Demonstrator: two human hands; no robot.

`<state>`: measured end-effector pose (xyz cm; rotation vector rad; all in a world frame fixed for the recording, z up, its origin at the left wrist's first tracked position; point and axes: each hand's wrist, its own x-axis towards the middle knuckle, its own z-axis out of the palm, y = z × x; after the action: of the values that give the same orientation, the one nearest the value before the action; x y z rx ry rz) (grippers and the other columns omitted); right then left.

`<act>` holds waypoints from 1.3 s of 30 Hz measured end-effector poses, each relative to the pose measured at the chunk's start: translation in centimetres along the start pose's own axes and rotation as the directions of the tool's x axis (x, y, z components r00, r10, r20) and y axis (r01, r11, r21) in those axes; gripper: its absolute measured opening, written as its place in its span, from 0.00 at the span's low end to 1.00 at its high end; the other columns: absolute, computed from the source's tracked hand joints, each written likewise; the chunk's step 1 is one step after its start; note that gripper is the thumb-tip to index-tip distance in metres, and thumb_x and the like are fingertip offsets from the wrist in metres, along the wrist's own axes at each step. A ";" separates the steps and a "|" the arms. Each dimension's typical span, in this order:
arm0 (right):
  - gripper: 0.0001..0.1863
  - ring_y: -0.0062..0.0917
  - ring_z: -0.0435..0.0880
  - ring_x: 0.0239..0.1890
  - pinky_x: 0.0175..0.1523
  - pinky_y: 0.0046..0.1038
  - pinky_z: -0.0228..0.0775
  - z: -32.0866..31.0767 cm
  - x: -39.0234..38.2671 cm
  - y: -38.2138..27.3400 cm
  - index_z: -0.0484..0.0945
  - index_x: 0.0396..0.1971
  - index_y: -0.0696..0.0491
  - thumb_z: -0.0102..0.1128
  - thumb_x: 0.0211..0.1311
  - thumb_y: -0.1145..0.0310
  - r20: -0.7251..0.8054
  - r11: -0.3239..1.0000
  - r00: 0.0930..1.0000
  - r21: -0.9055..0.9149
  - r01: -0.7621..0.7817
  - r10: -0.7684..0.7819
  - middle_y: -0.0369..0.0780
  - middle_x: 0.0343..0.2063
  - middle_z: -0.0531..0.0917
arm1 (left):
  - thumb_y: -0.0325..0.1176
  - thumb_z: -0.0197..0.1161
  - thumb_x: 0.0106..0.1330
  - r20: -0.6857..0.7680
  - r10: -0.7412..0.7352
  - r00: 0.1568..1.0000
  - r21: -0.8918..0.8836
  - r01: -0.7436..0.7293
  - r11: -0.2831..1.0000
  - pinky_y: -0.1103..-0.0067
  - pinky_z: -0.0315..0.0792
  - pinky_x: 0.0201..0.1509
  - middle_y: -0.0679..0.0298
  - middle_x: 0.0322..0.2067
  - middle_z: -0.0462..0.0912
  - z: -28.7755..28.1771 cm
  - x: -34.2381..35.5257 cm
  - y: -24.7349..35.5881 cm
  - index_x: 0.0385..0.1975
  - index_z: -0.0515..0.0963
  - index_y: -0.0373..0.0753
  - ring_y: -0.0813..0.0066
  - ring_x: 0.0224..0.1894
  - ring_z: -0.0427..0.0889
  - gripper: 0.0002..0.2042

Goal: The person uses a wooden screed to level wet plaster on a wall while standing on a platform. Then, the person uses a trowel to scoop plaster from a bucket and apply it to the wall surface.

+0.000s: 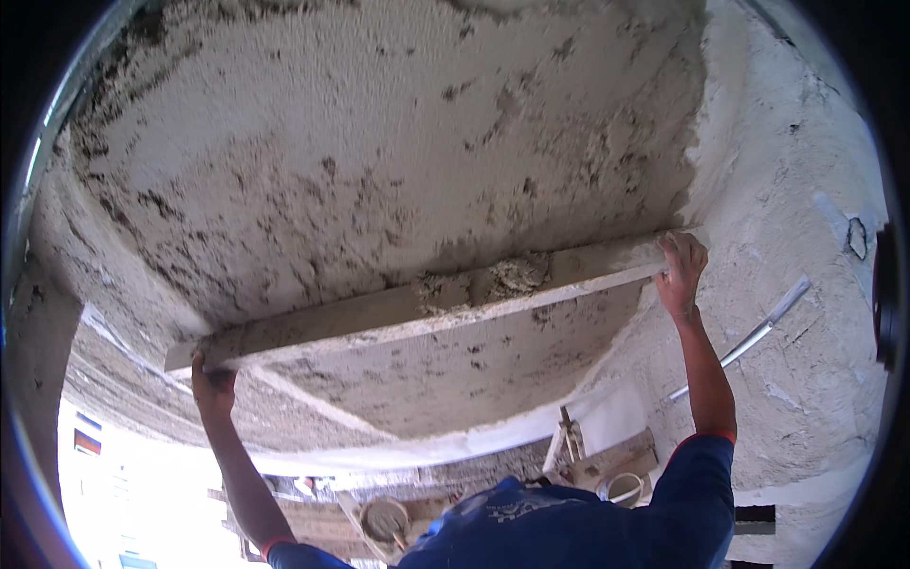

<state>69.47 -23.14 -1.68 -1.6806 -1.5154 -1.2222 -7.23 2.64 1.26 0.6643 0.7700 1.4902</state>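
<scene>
A long, mortar-smeared straightedge (379, 318) lies across a rough, wet-looking plaster surface (417, 142), its right end higher in the picture than its left. Near the left end, my left hand (214, 389) is closed on its lower edge. My right hand (681, 270) grips the other end, fingers bent over the top. Clumps of wet mortar (519, 273) sit on the bar right of its middle. Both arms are stretched out. Dark pits and ridges mark the plaster above the bar, and a smaller plastered patch shows below it.
At the bottom stand a round bucket (386, 520) of grey mix and a pale bucket (621, 488) beside wooden planks (616, 460). A narrow light strip (744, 337) slants across the right wall (787, 256). Bright daylight enters at lower left.
</scene>
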 end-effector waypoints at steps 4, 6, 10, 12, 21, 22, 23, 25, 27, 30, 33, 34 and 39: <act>0.36 0.38 0.66 0.55 0.56 0.43 0.52 0.7 -3.3 -0.1 0.71 0.49 0.45 0.63 0.30 0.77 0.126 0.999 0.991 -0.011 -0.035 0.036 0.39 0.50 0.71 | 0.41 0.56 0.61 -0.096 -0.056 0.994 -0.002 0.056 0.998 0.69 0.73 0.51 0.61 0.48 0.76 -1.8 0.0 -3.6 0.51 0.70 0.41 0.66 0.50 0.75 0.19; 0.37 0.37 0.65 0.56 0.57 0.43 0.52 0.6 -5.4 -0.1 0.70 0.52 0.44 0.63 0.31 0.77 0.189 1.000 0.982 -0.015 -0.027 0.029 0.38 0.52 0.71 | 0.41 0.56 0.61 -0.059 -0.046 0.997 -0.003 0.046 0.999 0.69 0.74 0.50 0.60 0.46 0.77 -3.3 -0.1 -5.6 0.51 0.70 0.40 0.65 0.49 0.77 0.20; 0.39 0.35 0.63 0.60 0.59 0.41 0.49 1.1 -11.5 -1.1 0.68 0.56 0.42 0.62 0.35 0.76 0.396 0.999 0.917 -0.018 -0.043 0.047 0.35 0.58 0.68 | 0.43 0.54 0.63 -0.041 -0.159 0.986 0.004 0.160 0.987 0.69 0.74 0.51 0.57 0.43 0.78 -8.9 -2.3 -10.8 0.47 0.72 0.37 0.64 0.48 0.77 0.18; 0.37 0.36 0.62 0.62 0.60 0.42 0.49 0.5 -14.9 -1.2 0.68 0.56 0.43 0.62 0.37 0.76 0.447 1.000 0.895 0.013 -0.011 0.004 0.35 0.60 0.66 | 0.43 0.55 0.63 -0.147 -0.156 0.977 0.035 0.162 0.986 0.70 0.75 0.47 0.58 0.43 0.78 -10.3 -4.2 -13.0 0.46 0.72 0.37 0.65 0.44 0.79 0.18; 0.28 0.41 0.69 0.50 0.56 0.43 0.58 -1.8 -25.9 -5.5 0.74 0.46 0.50 0.60 0.36 0.79 0.707 0.953 0.686 0.295 -0.068 -0.170 0.44 0.43 0.73 | 0.46 0.57 0.60 -0.434 -0.397 0.809 0.085 0.476 0.875 0.73 0.77 0.31 0.63 0.30 0.80 -24.3 -8.8 -23.6 0.38 0.74 0.44 0.70 0.28 0.81 0.14; 0.28 0.41 0.69 0.50 0.56 0.43 0.58 -0.4 -27.0 -5.7 0.74 0.46 0.50 0.60 0.36 0.79 0.713 0.959 0.683 0.276 -0.067 -0.157 0.44 0.43 0.73 | 0.45 0.56 0.60 -0.528 -0.395 0.752 0.109 0.521 0.847 0.71 0.77 0.31 0.63 0.31 0.80 -23.7 -8.4 -25.5 0.40 0.73 0.44 0.68 0.30 0.81 0.15; 0.26 0.39 0.71 0.47 0.53 0.43 0.59 2.7 -28.3 -6.3 0.74 0.44 0.49 0.60 0.37 0.77 0.835 0.943 0.505 0.315 -0.110 -0.219 0.42 0.41 0.74 | 0.47 0.55 0.61 -0.517 -0.424 0.744 0.047 0.519 0.853 0.68 0.76 0.30 0.62 0.29 0.78 -26.3 -8.8 -26.9 0.39 0.74 0.41 0.67 0.27 0.77 0.16; 0.23 0.38 0.72 0.44 0.50 0.44 0.60 4.1 -31.2 -7.1 0.75 0.42 0.48 0.61 0.39 0.75 0.906 0.907 0.288 0.372 -0.199 -0.309 0.40 0.38 0.75 | 0.48 0.54 0.60 -0.573 -0.202 0.794 0.594 0.572 0.565 0.61 0.76 0.28 0.58 0.37 0.76 -33.9 -9.1 -28.2 0.44 0.71 0.40 0.62 0.31 0.78 0.19; 0.20 0.36 0.73 0.39 0.44 0.40 0.61 5.1 -32.0 -6.0 0.75 0.38 0.48 0.61 0.38 0.75 0.942 0.948 0.215 0.290 -0.129 -0.258 0.39 0.33 0.75 | 0.47 0.53 0.60 -0.777 -0.282 0.562 0.291 0.719 0.631 0.61 0.75 0.25 0.56 0.39 0.75 -28.2 -8.4 -34.0 0.44 0.70 0.41 0.59 0.30 0.77 0.19; 0.21 0.36 0.73 0.40 0.44 0.40 0.61 4.2 -30.6 -5.4 0.75 0.39 0.47 0.60 0.37 0.76 0.950 0.955 0.185 0.274 -0.114 -0.250 0.39 0.34 0.75 | 0.46 0.52 0.61 -0.759 -0.307 0.574 0.316 0.737 0.598 0.63 0.75 0.24 0.58 0.35 0.76 -28.0 -10.8 -32.9 0.43 0.71 0.43 0.60 0.29 0.76 0.16; 0.21 0.37 0.72 0.40 0.43 0.40 0.61 1.8 -29.2 -4.9 0.75 0.39 0.48 0.59 0.38 0.77 0.928 0.947 0.280 0.291 -0.139 -0.244 0.39 0.33 0.74 | 0.43 0.60 0.54 -0.714 -0.425 0.556 0.188 0.737 0.649 0.60 0.76 0.31 0.55 0.39 0.76 -27.9 -11.2 -32.6 0.44 0.73 0.39 0.59 0.37 0.77 0.20; 0.21 0.37 0.72 0.40 0.44 0.40 0.61 1.1 -28.8 -4.8 0.75 0.39 0.49 0.58 0.38 0.77 0.881 0.938 0.403 0.322 -0.129 -0.247 0.40 0.33 0.74 | 0.43 0.60 0.54 -0.704 -0.425 0.569 0.190 0.728 0.659 0.60 0.76 0.31 0.55 0.39 0.76 -28.8 -11.8 -32.0 0.44 0.73 0.39 0.59 0.37 0.77 0.20; 0.27 0.41 0.67 0.52 0.58 0.44 0.55 -1.8 -20.4 -5.2 0.73 0.45 0.51 0.60 0.37 0.81 0.750 0.973 0.657 0.198 -0.120 -0.072 0.44 0.46 0.72 | 0.44 0.57 0.57 0.034 -0.278 0.960 0.163 0.269 0.949 0.70 0.77 0.35 0.63 0.35 0.79 -28.4 -10.9 -27.1 0.41 0.74 0.44 0.70 0.36 0.78 0.15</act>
<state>65.09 -32.91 -19.88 -2.1600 -1.9863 -0.2458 -12.46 -10.23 -37.07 0.6843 0.9036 1.1615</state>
